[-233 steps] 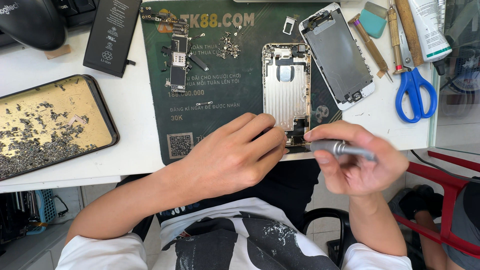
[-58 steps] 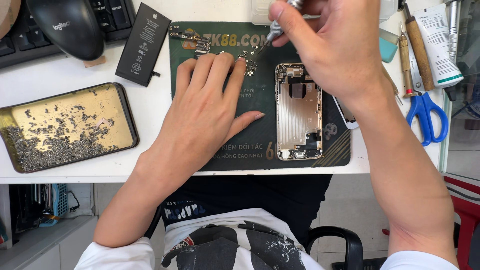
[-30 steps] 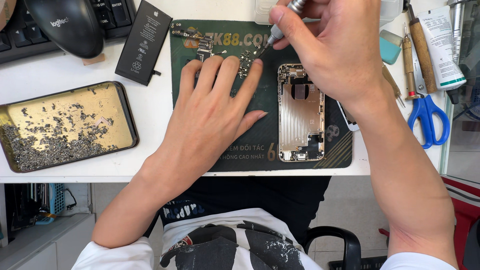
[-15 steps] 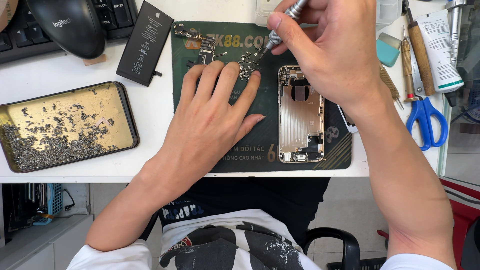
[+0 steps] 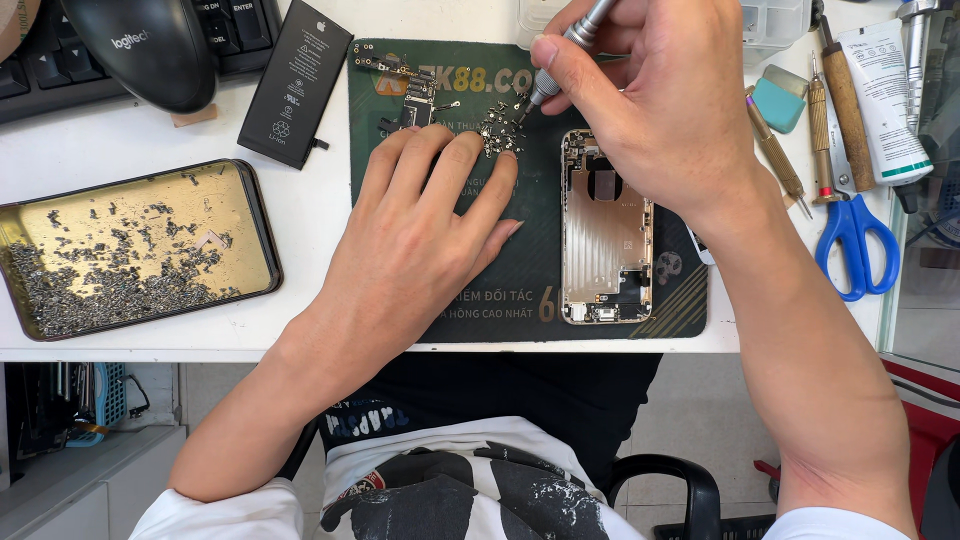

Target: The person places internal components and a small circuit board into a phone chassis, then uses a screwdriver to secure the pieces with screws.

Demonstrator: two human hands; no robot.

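The right hand (image 5: 655, 95) is closed around a slim metal screwdriver (image 5: 568, 50), pinching its shaft between thumb and fingers; the tip points down-left into a small heap of screws (image 5: 498, 128) on the dark green mat (image 5: 520, 290). The left hand (image 5: 415, 240) lies open and flat on the mat, fingers spread, fingertips just below and beside the heap, gripping nothing.

Just right of the left hand and under the right wrist lies an opened phone shell (image 5: 605, 235), silver inside, lengthwise on the mat. Above the left fingertips sits a small circuit board (image 5: 415, 95).

Up and left of the left hand, off the mat, a flat black battery (image 5: 295, 70) lies tilted on the white desk (image 5: 300, 200), its face bearing pale printed marks. Farther left, a shallow tray (image 5: 262, 215) with a dark rim and a gold floor holds a scatter of tiny grey screws and bits, thickest along its lower left.

Right of the right hand, a white tube (image 5: 885, 95) with a green band and small print lies lengthwise, beside wooden-handled tools (image 5: 845, 95) and blue-handled scissors (image 5: 855, 235). A teal block (image 5: 778, 103) lies close by the wrist. Above the right hand, a clear plastic box (image 5: 775, 20) sits at the desk's far edge; its contents cannot be told.
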